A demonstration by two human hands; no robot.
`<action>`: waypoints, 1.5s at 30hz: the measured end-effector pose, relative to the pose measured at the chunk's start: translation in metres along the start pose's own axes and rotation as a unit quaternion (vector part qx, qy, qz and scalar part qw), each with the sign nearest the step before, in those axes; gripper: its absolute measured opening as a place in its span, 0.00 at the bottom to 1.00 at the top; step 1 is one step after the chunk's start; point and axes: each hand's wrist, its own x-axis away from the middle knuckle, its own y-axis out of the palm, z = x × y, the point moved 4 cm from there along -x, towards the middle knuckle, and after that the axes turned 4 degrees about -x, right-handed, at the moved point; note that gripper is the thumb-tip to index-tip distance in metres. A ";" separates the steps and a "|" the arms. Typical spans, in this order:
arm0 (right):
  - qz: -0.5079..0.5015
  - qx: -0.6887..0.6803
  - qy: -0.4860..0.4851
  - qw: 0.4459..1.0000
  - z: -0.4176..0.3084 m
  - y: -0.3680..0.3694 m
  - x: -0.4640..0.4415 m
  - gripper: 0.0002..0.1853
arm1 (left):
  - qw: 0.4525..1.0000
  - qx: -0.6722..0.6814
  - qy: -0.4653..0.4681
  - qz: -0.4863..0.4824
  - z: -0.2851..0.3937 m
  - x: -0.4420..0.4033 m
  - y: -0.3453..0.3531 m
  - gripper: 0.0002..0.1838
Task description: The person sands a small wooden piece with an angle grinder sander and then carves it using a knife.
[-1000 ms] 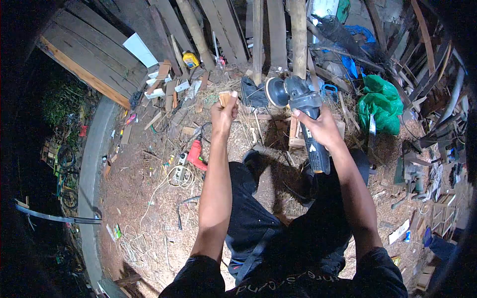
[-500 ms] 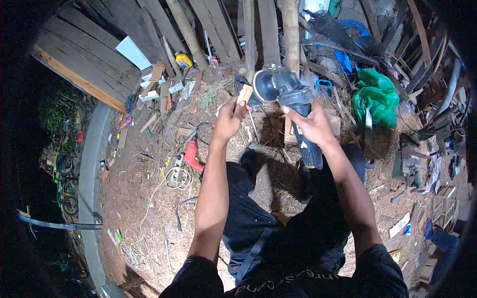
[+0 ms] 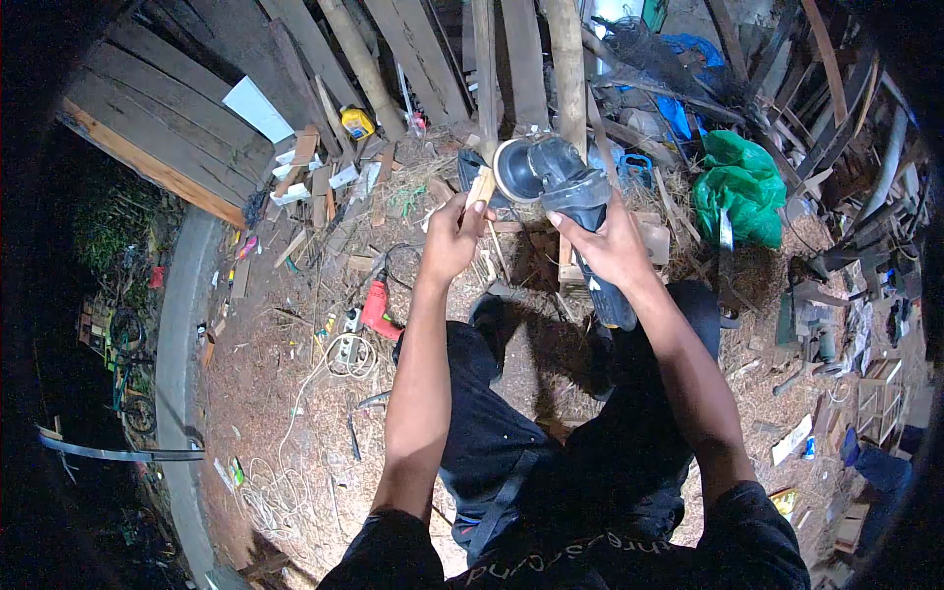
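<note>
My left hand (image 3: 454, 234) is closed around a small light-coloured wood piece (image 3: 481, 186), whose upper end sticks out above the fingers. Wrapped round the body of a black angle grinder (image 3: 586, 197) is my right hand (image 3: 610, 241). The grinder's round disc (image 3: 514, 170) faces left, close beside the wood; whether the two touch I cannot tell. Its handle end slants down toward my right knee. On the ground below my left forearm lie a red power drill (image 3: 378, 310) and a white power strip (image 3: 345, 352) with a coiled cord.
A green plastic bag (image 3: 739, 187) sits at the right, near piled scrap wood. Upright planks (image 3: 418, 59) stand at the back, with a yellow container (image 3: 357, 122) at their foot. A concrete edge (image 3: 187, 324) curves along the left. Cord (image 3: 270, 497) tangles on the shavings-covered ground.
The grinder and my right hand have shifted slightly left, bringing the disc nearer the wood piece. My left hand has hardly moved, and the view has shifted slightly.
</note>
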 end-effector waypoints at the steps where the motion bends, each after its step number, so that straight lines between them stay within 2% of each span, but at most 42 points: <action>1: 0.004 0.018 0.006 1.000 0.001 -0.001 0.000 0.33 | 1.000 0.012 -0.004 0.005 0.000 0.000 -0.002 0.11; 3: 0.011 0.054 0.018 0.998 0.002 -0.004 0.000 0.33 | 0.999 0.031 -0.014 0.015 -0.005 0.000 -0.005 0.11; 7: -0.002 0.036 0.031 0.999 -0.011 -0.007 0.001 0.33 | 0.999 0.019 -0.037 0.007 0.000 0.002 -0.005 0.11; 10: 0.004 0.033 0.036 0.999 -0.011 -0.004 0.002 0.32 | 1.000 -0.002 0.010 -0.003 0.008 0.001 -0.001 0.12; 13: 0.009 0.021 0.023 0.999 0.004 0.003 0.000 0.34 | 1.000 -0.004 -0.003 -0.021 0.004 0.000 0.006 0.11; 16: 0.008 -0.015 0.003 1.000 0.003 0.005 0.000 0.37 | 0.998 0.055 -0.006 0.008 0.001 0.000 0.003 0.11; 20: 0.010 -0.009 0.007 1.000 0.004 0.000 0.000 0.37 | 0.998 0.065 0.000 0.025 -0.007 -0.001 -0.015 0.11; 23: 0.011 0.012 0.031 0.999 -0.001 -0.003 0.002 0.37 | 0.996 0.077 -0.039 0.010 -0.017 -0.004 -0.018 0.14; 27: -0.002 0.036 0.058 0.998 0.000 -0.001 0.002 0.34 | 0.996 0.078 -0.048 0.016 -0.027 -0.007 -0.016 0.20; 30: -0.004 -0.047 -0.022 0.999 0.002 0.008 -0.001 0.32 | 0.999 0.028 -0.023 0.023 -0.022 -0.006 -0.010 0.22; 32: -0.016 -0.017 -0.017 1.000 -0.004 0.007 0.001 0.31 | 1.000 0.010 0.005 0.029 -0.019 -0.006 -0.004 0.22; 35: -0.015 0.003 -0.015 1.000 -0.002 0.009 0.002 0.30 | 0.999 0.020 -0.042 -0.001 -0.014 -0.002 -0.008 0.21; 41: -0.005 -0.005 0.030 1.000 0.015 0.006 -0.002 0.29 | 0.987 0.154 -0.016 0.037 -0.018 -0.003 -0.028 0.25; 42: -0.008 -0.005 0.031 0.999 0.011 0.004 -0.001 0.29 | 0.987 0.145 -0.046 0.045 -0.016 -0.002 -0.027 0.27; 45: -0.013 -0.044 0.015 0.999 -0.001 0.003 0.001 0.32 | 0.993 0.089 -0.070 0.043 -0.016 -0.003 -0.024 0.28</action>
